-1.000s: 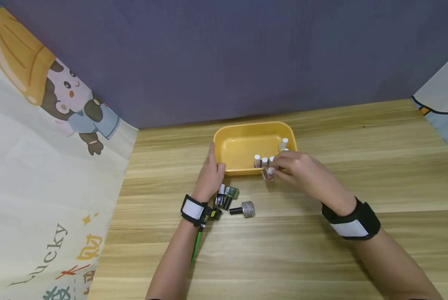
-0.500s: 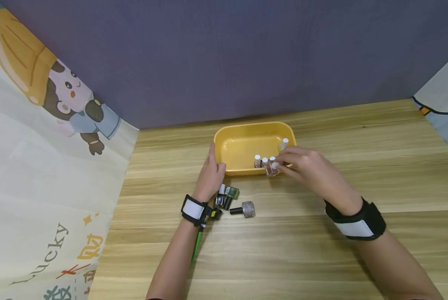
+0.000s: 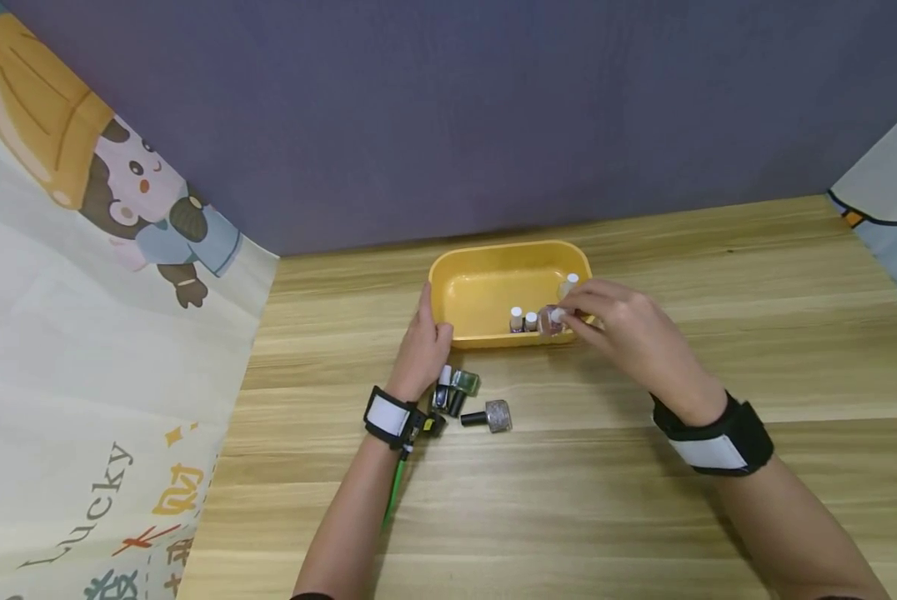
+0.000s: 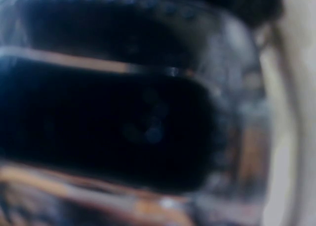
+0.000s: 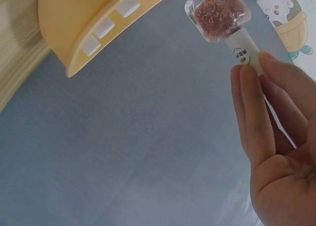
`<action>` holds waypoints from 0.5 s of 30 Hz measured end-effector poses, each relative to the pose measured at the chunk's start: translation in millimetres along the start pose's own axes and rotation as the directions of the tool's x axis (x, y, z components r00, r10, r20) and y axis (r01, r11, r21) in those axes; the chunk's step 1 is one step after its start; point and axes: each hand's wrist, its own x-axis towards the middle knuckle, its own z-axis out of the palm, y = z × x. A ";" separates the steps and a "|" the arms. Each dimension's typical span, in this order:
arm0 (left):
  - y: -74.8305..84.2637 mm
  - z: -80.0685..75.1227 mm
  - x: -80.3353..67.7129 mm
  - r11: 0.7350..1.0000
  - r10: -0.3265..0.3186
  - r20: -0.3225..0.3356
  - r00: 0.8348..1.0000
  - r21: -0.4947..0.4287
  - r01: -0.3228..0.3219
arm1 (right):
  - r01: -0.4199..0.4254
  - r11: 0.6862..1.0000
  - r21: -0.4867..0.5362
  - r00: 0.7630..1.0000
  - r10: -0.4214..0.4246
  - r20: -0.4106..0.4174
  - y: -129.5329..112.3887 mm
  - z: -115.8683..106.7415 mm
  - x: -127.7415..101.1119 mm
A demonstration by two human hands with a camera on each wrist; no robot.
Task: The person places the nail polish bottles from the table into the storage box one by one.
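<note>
My right hand [image 3: 632, 329] pinches the white cap of a nail polish bottle [image 3: 548, 321] between thumb and fingertips, above the near right part of a yellow tub [image 3: 478, 342]. In the right wrist view the nail polish [image 5: 220, 14] is clear glass with reddish glitter, tilted with its cap toward the hand. Several white-capped bottles [image 3: 517, 320] stand inside the tub along its near and right walls. My left hand [image 3: 420, 354] rests against the tub's left end, a straight finger along the outside and the thumb at the near corner.
On the wooden table [image 3: 568, 517], a green bottle [image 3: 465, 383], a dark white-capped bottle [image 3: 442, 392] and a silver glitter bottle [image 3: 498, 416] lie near the left wrist. A purple-grey panel [image 3: 493, 125] rises behind the tub. The left wrist view is dark and blurred.
My right hand has carried the reddish bottle from the tub's near rim, up and slightly right, over the tub's inside. The left hand keeps its place at the tub's left end.
</note>
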 end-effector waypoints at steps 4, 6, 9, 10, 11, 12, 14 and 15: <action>-0.4 0.7 0.8 1.000 0.001 0.003 1.000 -0.006 -0.001 | -0.010 1.000 -0.006 1.000 0.010 -0.012 2.1 0.6 -0.2; -0.2 0.7 1.2 1.000 0.001 0.004 1.000 -0.008 0.000 | -0.012 1.000 -0.011 1.000 0.012 -0.017 3.1 0.6 -0.1; 0.3 0.3 1.5 1.000 -0.002 0.003 1.000 -0.010 0.002 | -0.019 1.000 -0.020 0.999 0.019 -0.026 4.4 0.6 0.2; 0.5 0.2 1.5 1.000 -0.003 0.002 1.000 -0.009 0.003 | -0.022 1.000 -0.021 0.999 0.021 -0.030 4.9 0.7 0.4; 0.6 0.2 1.5 1.000 -0.004 0.002 1.000 -0.007 0.004 | -0.025 0.999 -0.024 0.999 0.024 -0.035 5.1 0.7 0.4; 0.7 0.2 1.4 1.000 -0.005 0.001 1.000 -0.006 0.005 | -0.029 0.999 -0.026 0.999 0.028 -0.039 5.3 0.7 0.4; 1.0 0.1 1.2 1.000 -0.003 0.001 1.000 -0.006 0.003 | -0.037 0.999 -0.030 0.998 0.036 -0.048 5.7 0.6 0.5; 1.1 0.1 1.1 1.000 -0.002 0.001 1.000 -0.006 0.002 | -0.041 0.999 -0.033 0.998 0.040 -0.053 5.7 0.5 0.5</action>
